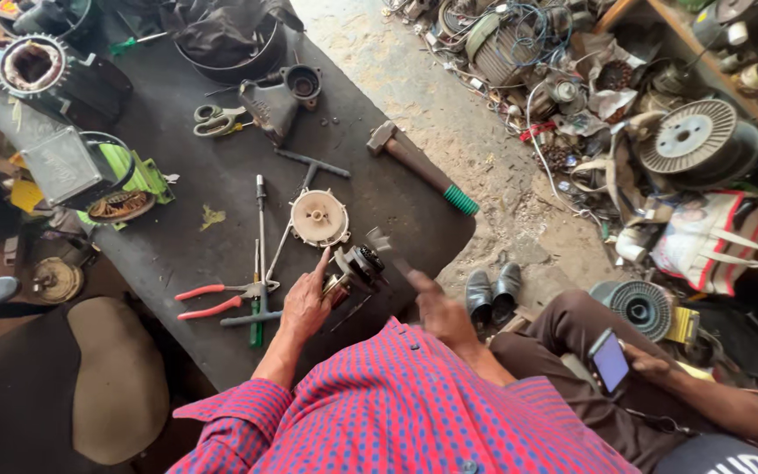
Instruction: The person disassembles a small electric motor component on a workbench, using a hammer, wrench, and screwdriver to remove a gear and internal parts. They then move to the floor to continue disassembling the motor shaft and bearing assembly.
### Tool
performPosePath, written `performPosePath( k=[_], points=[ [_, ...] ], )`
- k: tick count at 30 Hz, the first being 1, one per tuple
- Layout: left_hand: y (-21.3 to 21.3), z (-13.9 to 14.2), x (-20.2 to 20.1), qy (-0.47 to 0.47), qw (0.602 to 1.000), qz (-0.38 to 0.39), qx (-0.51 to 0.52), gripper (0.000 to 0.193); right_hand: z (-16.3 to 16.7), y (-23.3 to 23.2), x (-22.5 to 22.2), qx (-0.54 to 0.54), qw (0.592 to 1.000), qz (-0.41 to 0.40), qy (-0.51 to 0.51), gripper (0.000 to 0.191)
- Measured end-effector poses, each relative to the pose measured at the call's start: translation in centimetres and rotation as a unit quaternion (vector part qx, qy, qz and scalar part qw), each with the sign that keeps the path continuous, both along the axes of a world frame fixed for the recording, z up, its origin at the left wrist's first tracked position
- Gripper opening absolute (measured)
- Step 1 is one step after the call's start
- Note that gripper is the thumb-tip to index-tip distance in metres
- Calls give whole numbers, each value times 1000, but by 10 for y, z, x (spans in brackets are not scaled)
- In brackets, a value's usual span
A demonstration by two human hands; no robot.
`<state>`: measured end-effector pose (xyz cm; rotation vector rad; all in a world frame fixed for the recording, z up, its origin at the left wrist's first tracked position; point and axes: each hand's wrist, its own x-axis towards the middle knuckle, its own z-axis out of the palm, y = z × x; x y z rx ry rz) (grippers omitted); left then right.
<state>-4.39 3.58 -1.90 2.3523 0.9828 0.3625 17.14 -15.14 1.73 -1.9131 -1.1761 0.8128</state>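
**Desk:** What do the hands have, seen from the head camera?

**Photographer:** The left hand [306,303] is cupped around a small motor part [357,266], dark and round with a metal shaft, at the near edge of the black worktable [168,237]. The forefinger points up along its side. The right hand [440,312] is closed on the handle of a small hammer [383,244]; its metal head hangs just above and right of the motor part. Motion blurs that hand.

**Desk:** And the part sits between them?

**Photographer:** Yes, right of the left hand, up and left of the right one, close to the person's red-and-blue dotted shirt [396,404].

**Desk:** Textures around it?

**Photographer:** A pale, round, ribbed disc [318,217] lies just beyond the part. Red-handled pliers [217,298] and a green-handled screwdriver [257,307] lie left of the left hand. Further out rests a bigger hammer [420,164] with a wooden shaft and green ribbed grip, steel scissors [218,119], and a green motor housing [125,180] showing copper windings. The tabletop is matte, dusty, rubbery-looking.

**Desk:** Anyone else?

**Photographer:** A seated person at right holds a phone [609,360] in one hand [651,362]. Black shoes [491,294] stand on the gritty floor, with scrap wire and spools [690,136] heaped beyond.
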Motion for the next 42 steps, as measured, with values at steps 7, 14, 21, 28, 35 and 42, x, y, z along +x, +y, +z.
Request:
performPosePath(
  k=[7, 14, 21, 28, 35, 42],
  points=[
    [4, 4, 4, 39, 997, -1, -71, 112, -2, -3, 8, -111, 992, 6, -55, 47],
    [6, -5, 0, 6, 994, 12, -109, 109, -20, 4, 5, -96, 990, 50, -88, 55],
    [12, 2, 2, 92, 972, 27, -213, 97, -19, -6, 13, -73, 997, -10, -31, 43],
    [14, 8, 4, 12, 985, 5, -175, 95, -13, 2, 4, -93, 989, 58, -98, 56],
    [10, 3, 3, -15, 992, -14, -124, 95, 5, 13, 9, -14, 999, 19, -48, 43],
    [9, 4, 4, -28, 993, 3, -115, 93, -9, -22, 18, -214, 972, -19, -98, 38]
  ],
)
